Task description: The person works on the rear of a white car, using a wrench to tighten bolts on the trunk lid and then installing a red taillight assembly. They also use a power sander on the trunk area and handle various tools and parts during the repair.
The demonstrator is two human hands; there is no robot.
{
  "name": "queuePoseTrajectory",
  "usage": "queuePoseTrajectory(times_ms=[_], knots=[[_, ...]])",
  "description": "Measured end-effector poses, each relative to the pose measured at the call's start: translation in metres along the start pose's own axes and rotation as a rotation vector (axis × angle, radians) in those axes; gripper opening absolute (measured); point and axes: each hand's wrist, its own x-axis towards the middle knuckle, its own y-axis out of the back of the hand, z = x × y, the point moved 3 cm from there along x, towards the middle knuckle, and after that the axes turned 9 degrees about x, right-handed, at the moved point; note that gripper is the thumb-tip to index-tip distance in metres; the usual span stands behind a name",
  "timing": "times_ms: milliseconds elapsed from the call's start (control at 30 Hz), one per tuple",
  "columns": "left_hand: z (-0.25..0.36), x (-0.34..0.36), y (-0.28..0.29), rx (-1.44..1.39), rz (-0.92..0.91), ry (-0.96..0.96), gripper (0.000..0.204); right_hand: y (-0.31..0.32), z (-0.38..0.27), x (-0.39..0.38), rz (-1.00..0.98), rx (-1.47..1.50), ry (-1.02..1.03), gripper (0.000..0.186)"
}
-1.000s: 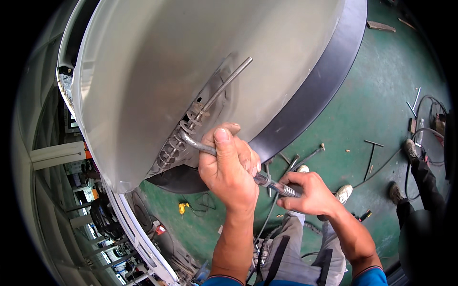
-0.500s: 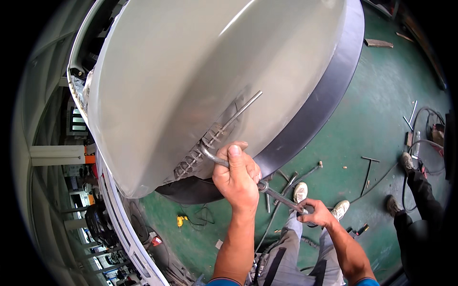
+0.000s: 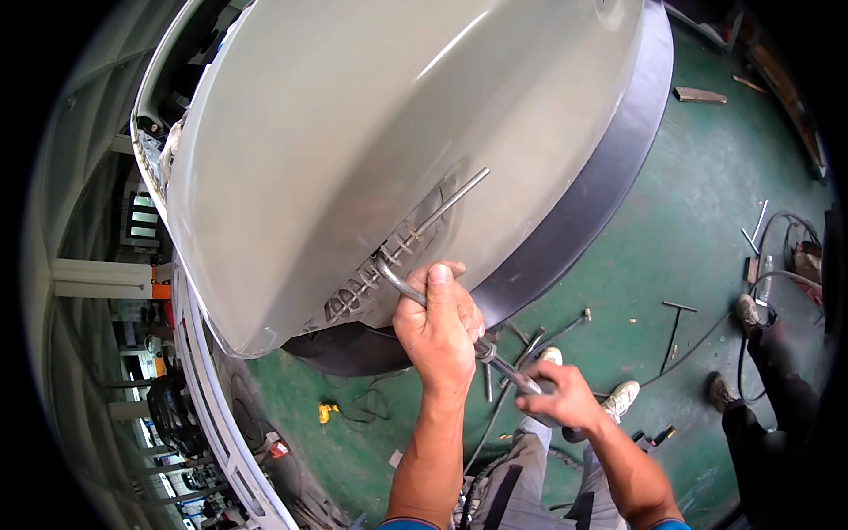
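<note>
From where I stand, the left hand (image 3: 439,331) is clamped around a hooked metal puller (image 3: 403,284), thumb lying up along the bar. The right hand (image 3: 570,399), slightly blurred, has its fingers wrapped around the sleeve of the same tool, nearer the person's body. Just past the left fingers, the hook meets a row of metal rings (image 3: 352,297) on the pale body panel (image 3: 291,185); I can't tell whether it catches a ring or the rod. That straight rod (image 3: 458,196) runs through the rings, its bare end sticking out beyond the left fingers.

The panel's dark trim (image 3: 570,256) curves away just beside the left knuckles, so that hand works close against an edge. The right fingers have more room, with green floor (image 3: 654,230) spreading out past them to the right. Over there, well apart from those fingers, lies a T-shaped tool (image 3: 676,331); further out stand another person's dark trouser legs (image 3: 773,371).
</note>
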Motion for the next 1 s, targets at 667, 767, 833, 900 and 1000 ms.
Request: queuePoseTrajectory(times_ms=[667,767,833,900,1000], knots=[[-0.047,-0.077,-0.026,0.239,-0.572,-0.093,0.039,0.079,0.184,-0.053,0.029,-0.250,0.091,0.031],[-0.126,-0.122,-0.009,0.376,-0.612,0.121,0.064,0.126,0.267,-0.062,0.169,-0.280,-0.075,0.031],[-0.195,-0.171,0.032,0.612,-0.712,0.416,0.053,0.156,0.340,-0.070,0.278,-0.227,-0.410,0.038],[-0.265,-0.232,0.072,0.755,-0.809,0.429,0.037,0.191,0.405,-0.073,0.410,-0.244,-0.585,0.045],[-0.339,-0.299,0.098,1.028,-1.032,0.144,0.040,0.257,0.486,-0.047,0.488,-0.361,-0.827,0.050]])
